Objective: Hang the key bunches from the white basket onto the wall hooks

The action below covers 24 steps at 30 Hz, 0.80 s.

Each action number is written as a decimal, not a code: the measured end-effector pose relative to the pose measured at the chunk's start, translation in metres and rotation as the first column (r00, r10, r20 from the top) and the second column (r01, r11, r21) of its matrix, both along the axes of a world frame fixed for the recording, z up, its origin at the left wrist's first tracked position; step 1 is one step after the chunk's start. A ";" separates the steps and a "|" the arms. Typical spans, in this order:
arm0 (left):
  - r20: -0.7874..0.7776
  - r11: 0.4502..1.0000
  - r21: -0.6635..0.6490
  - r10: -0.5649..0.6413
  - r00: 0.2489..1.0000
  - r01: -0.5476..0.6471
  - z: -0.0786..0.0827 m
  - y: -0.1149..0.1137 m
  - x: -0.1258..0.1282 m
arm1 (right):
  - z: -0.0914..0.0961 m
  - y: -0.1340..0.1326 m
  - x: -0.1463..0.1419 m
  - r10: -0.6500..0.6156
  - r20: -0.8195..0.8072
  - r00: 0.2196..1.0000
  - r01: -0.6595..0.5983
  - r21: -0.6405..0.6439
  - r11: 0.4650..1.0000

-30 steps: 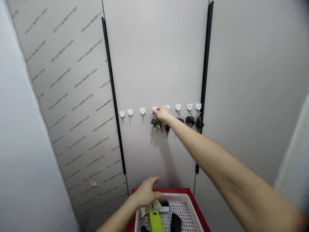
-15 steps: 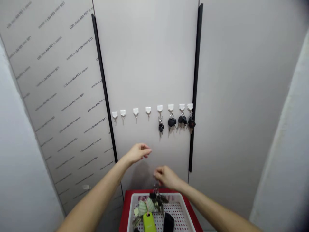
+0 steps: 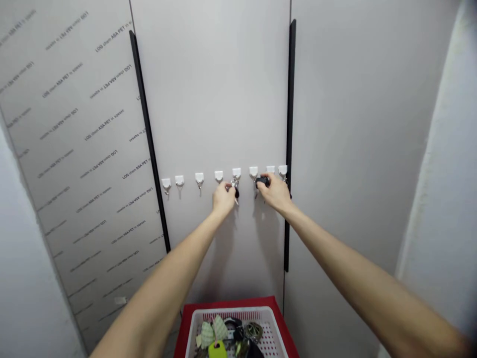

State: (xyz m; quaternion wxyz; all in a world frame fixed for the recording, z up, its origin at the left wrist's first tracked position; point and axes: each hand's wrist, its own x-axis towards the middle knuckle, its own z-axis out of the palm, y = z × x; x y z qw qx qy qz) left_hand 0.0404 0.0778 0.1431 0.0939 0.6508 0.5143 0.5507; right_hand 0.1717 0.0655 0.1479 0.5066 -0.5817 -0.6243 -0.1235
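Note:
White adhesive hooks run in a row across the pale panel. At the fifth hook (image 3: pixel 236 172), my left hand (image 3: pixel 223 199) pinches a small bunch of keys (image 3: pixel 236 191) with a black fob; whether its ring sits on the hook I cannot tell. My right hand (image 3: pixel 275 193) is closed on black-headed keys (image 3: pixel 263 181) between the sixth hook (image 3: pixel 253 171) and the seventh hook (image 3: pixel 270 170). It hides most of what hangs from the hooks on the right. The fourth hook (image 3: pixel 218 176) is just above my left fingers.
A white plastic basket (image 3: pixel 274 318) stands on a red surface (image 3: pixel 285 325) below, holding a lime-green tag (image 3: pixel 217 349), a pale green bow-shaped piece (image 3: pixel 214 330) and several keys. Black vertical strips (image 3: pixel 149 134) border the middle panel. White walls stand at both sides.
Both hands have risen from above the basket to the hook row and taken hold of keys there. The keys beneath my right hand now lie in the basket. The view has shifted slightly.

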 end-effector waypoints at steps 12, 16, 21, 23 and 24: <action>-0.278 0.903 -0.272 -0.406 0.871 0.334 -0.028 -0.042 -0.021 | -0.060 -0.050 -0.023 0.622 -0.001 0.783 -0.569 -0.404 0.716; -0.235 0.799 -0.506 -0.491 0.839 0.325 -0.132 -0.070 -0.045 | -0.145 -0.072 -0.018 0.684 -0.194 0.703 -0.644 -0.580 0.498; -0.202 0.655 -0.700 -0.563 0.802 0.283 -0.192 -0.088 -0.060 | -0.098 -0.043 0.018 0.193 -0.224 0.955 -0.238 -0.199 0.951; -0.244 0.685 -0.685 -0.535 0.809 0.246 -0.200 -0.093 -0.063 | -0.060 -0.026 0.027 0.013 -0.237 0.972 -0.034 -0.084 0.996; -0.272 0.705 -0.675 -0.512 0.815 0.217 -0.203 -0.095 -0.064 | -0.045 -0.018 0.029 -0.052 -0.223 0.973 0.033 -0.089 0.996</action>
